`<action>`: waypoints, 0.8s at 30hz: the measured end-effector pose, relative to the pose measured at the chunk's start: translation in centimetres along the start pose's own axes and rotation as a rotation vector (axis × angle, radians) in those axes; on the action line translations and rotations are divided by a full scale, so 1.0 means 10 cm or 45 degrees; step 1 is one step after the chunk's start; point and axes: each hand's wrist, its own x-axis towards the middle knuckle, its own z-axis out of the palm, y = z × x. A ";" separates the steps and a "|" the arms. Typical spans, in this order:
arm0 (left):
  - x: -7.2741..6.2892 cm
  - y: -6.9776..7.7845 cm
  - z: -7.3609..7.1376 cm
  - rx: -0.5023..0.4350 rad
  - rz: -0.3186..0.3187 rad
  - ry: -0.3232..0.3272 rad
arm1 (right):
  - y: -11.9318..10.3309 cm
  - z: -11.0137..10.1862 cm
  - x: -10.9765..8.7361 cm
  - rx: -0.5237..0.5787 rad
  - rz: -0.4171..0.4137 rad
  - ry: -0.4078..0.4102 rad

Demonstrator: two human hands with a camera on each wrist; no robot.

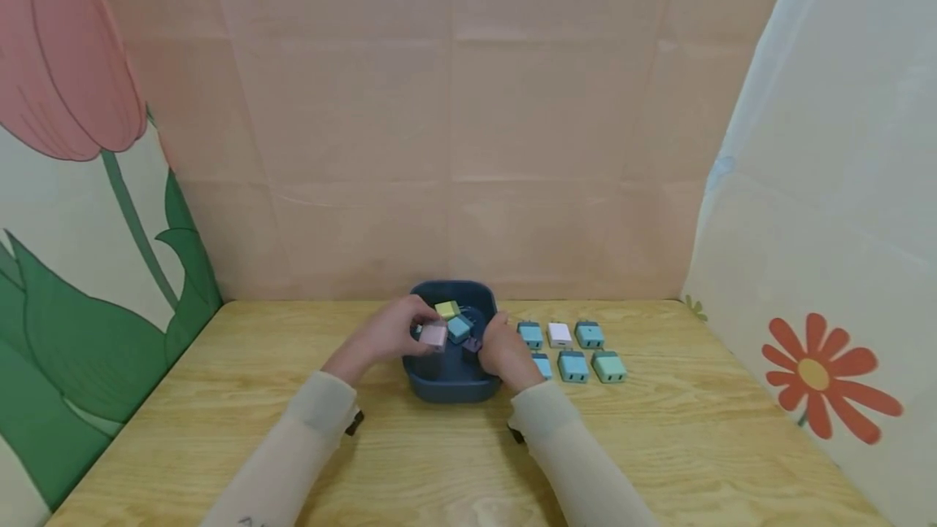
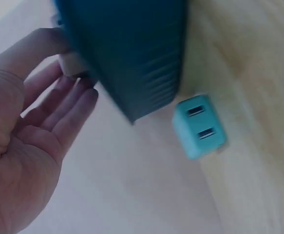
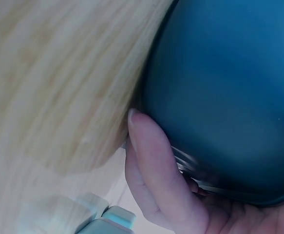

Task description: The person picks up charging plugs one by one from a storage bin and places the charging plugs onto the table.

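Note:
In the head view my left hand (image 1: 395, 330) pinches a pale pink charger plug (image 1: 434, 337) over a dark blue bin (image 1: 454, 391). The left wrist view has this charger (image 2: 72, 64) between thumb and fingers, partly hidden behind the bin's wall (image 2: 132, 53). My right hand (image 1: 507, 352) grips the bin's right side; close up, its fingers (image 3: 154, 161) curl against the outer wall (image 3: 215, 107). Inside the bin lie a yellow charger (image 1: 447, 310), a blue charger (image 1: 459, 328) and a dark purple one (image 1: 472, 344) beside the right hand.
Right of the bin, two rows of chargers stand on the wooden table (image 1: 439, 462): several blue ones such as this front charger (image 1: 573, 367), a white one (image 1: 560, 335) and a green one (image 1: 608, 367). A pinkish backdrop (image 1: 454, 145) rises behind the table.

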 end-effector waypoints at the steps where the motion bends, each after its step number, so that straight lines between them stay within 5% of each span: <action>1: -0.02 0.01 -0.03 0.001 -0.005 0.010 | 0.01 0.01 0.02 0.002 -0.001 -0.004; 10: -0.18 -0.09 -0.28 -0.074 0.038 0.082 | 0.14 0.22 0.46 -0.016 0.005 -0.026; 16: -0.26 -0.25 -0.39 -0.098 0.011 0.132 | 0.03 0.04 0.13 0.007 -0.002 -0.015; 24: -0.33 -0.50 -0.52 -0.067 0.046 0.167 | 0.01 -0.01 0.00 -0.009 -0.001 -0.006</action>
